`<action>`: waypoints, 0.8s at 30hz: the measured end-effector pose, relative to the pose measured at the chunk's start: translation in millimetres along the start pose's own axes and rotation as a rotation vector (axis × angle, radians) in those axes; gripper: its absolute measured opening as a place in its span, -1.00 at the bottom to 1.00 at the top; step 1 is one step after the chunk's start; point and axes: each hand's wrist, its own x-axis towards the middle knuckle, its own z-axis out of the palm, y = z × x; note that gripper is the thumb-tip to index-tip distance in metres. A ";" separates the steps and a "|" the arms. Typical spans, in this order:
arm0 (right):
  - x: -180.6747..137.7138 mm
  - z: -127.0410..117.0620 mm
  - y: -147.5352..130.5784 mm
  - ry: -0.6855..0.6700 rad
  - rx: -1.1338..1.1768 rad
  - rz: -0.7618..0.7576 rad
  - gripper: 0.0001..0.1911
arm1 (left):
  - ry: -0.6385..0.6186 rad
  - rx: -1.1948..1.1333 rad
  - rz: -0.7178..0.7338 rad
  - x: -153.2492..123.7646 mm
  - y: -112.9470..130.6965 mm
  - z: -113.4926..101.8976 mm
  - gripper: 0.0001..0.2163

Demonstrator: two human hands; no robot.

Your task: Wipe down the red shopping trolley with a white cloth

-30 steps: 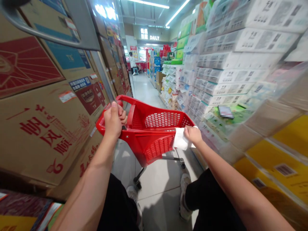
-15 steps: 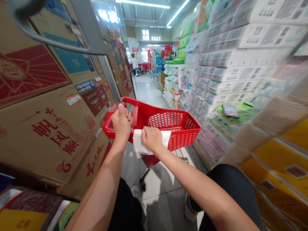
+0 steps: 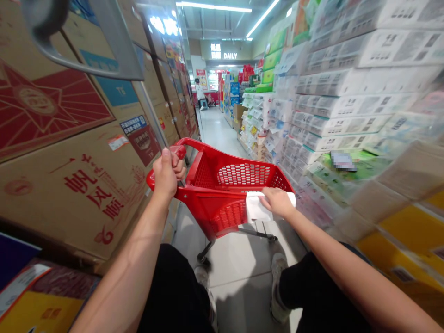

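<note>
Starting left of the red cart (image 3: 201,208), we log brown cartons (image 3: 48,217) stacked close by. Grey bracket (image 3: 123,55) hangs in front of them, above the cart's handle end; metal pole (image 3: 154,115) slopes from near it down toward that end.

Left hand (image 3: 169,172): fist closed at the cart's handle end, around the pole as far as we can tell; a short bit of metal shows below the fist. Hidden contact, so we can't say if the handle is gripped too.

Cart itself stands on the floor (image 3: 239,266) right in front of us, its handle end under the left hand.

Right hand (image 3: 278,202): fingers bent over a white cloth (image 3: 255,209), pinning it on the cart's near rim toward the far end. Cloth drapes down the outer wall.

Right of the cart: white packs (image 3: 364,99) piled high, yellow boxes (image 3: 391,231) nearer us.

Risks, our judgement: cart rolls or swivels on its wheels if the left hand loosens or the right pushes hard; cloth bunches or slips off the rim if finger pressure goes uneven; cart's far end bumps the packs if it swings right.
</note>
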 end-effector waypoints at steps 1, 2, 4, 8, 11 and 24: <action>-3.6 -0.9 8.1 -0.016 -0.009 0.018 -0.62 | 0.015 -0.012 -0.001 0.5 -0.7 0.5 -0.44; -4.6 -2.2 12.5 -0.033 -0.015 0.035 -0.60 | 0.037 -0.026 -0.002 0.6 -1.6 1.8 -0.45; 1.0 -5.9 9.9 -0.073 -0.015 0.055 -0.57 | 0.083 -0.056 -0.003 0.0 -4.0 5.8 -0.47; 38.4 -15.3 -37.1 -0.154 0.062 -0.001 -0.53 | 0.055 -0.085 0.021 -3.9 -8.6 14.8 -0.48; 73.5 -22.5 -90.1 -0.128 0.156 -0.043 -0.53 | -0.005 -0.074 0.062 -9.0 -10.5 20.8 -0.47; 40.4 -13.2 -38.7 -0.152 0.069 0.053 -0.53 | -0.096 -0.082 -0.087 -0.9 -6.2 10.5 -0.46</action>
